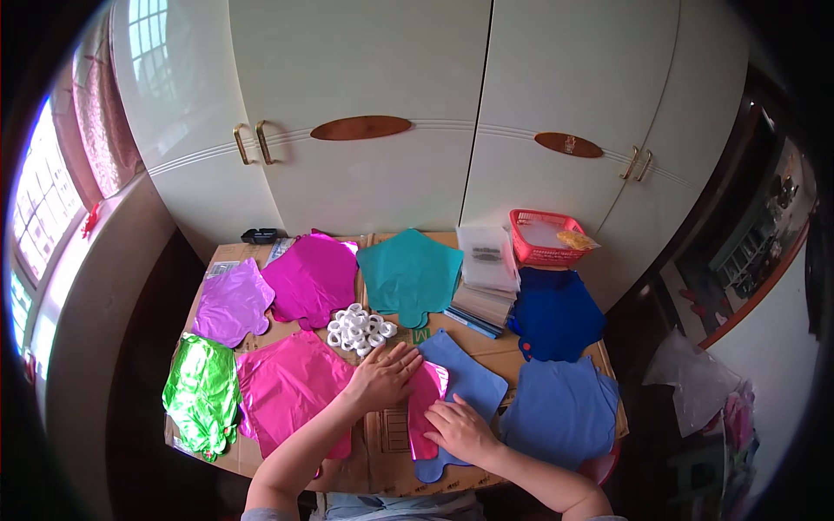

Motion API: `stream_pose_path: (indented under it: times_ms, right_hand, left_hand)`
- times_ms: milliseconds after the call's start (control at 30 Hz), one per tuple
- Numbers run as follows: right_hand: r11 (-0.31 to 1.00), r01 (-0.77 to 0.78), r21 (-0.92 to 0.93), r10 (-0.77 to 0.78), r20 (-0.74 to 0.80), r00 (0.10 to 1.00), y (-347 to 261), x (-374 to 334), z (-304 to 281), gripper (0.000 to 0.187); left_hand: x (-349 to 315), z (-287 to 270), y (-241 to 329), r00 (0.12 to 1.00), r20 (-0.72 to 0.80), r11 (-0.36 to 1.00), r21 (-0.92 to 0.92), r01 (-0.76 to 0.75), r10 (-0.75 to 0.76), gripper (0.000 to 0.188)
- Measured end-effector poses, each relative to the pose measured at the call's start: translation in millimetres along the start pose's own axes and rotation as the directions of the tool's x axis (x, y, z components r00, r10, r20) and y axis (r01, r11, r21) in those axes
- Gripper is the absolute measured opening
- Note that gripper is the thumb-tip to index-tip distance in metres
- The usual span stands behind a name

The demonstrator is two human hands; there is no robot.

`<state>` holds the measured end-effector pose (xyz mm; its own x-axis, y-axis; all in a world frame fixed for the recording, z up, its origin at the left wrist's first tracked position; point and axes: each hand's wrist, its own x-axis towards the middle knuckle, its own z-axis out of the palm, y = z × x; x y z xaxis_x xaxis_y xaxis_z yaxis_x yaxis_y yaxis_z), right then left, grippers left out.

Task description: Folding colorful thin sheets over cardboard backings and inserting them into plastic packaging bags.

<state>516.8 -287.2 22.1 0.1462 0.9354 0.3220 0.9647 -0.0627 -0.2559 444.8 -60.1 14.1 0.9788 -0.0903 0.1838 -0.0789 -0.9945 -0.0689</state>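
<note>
My left hand [382, 377] lies palm down, fingers stretched out, on the upper left edge of a folded pink foil sheet [424, 415]. With its fingers spread, my right hand [464, 429] presses on that sheet's right side. Under the folded sheet is a flat blue foil star-shaped balloon [473, 373], partly covered. Left of my left forearm spreads a stack of flat pink foil balloons [291, 382]. Just beyond my left hand sits a heap of small white rings [358, 326].
Around the cardboard-covered table [382, 469] lie purple [313, 278], lilac [233, 302], green [201, 382], teal [410, 271], dark blue [560, 314] and blue [560, 408] foil balloons. Clear plastic bags [486, 260] stand by a red basket [543, 250]. A cabinet [365, 69] rises behind.
</note>
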Motion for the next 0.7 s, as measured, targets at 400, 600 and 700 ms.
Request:
stream_pose_path:
  times_ms: [400,600,700]
  right_hand:
    - [0.992,-0.025,-0.122,0.052,0.227,0.973,20.5,20.6,-10.9,0.100]
    - [0.985,-0.027,-0.171,0.085,0.336,0.938,23.1,31.1,-11.0,0.115]
    - [0.981,-0.021,-0.191,0.089,0.352,0.932,22.9,31.0,-10.8,0.117]
  left_hand:
    - [2.6,-16.5,4.3,0.999,0.049,0.998,-0.049,0.025,-0.022,0.093]
    - [-1.9,-23.7,1.6,0.990,0.124,0.998,-0.002,-0.069,0.069,0.113]
    - [-7.5,-27.0,8.5,0.981,0.163,0.994,0.001,-0.110,0.108,0.117]
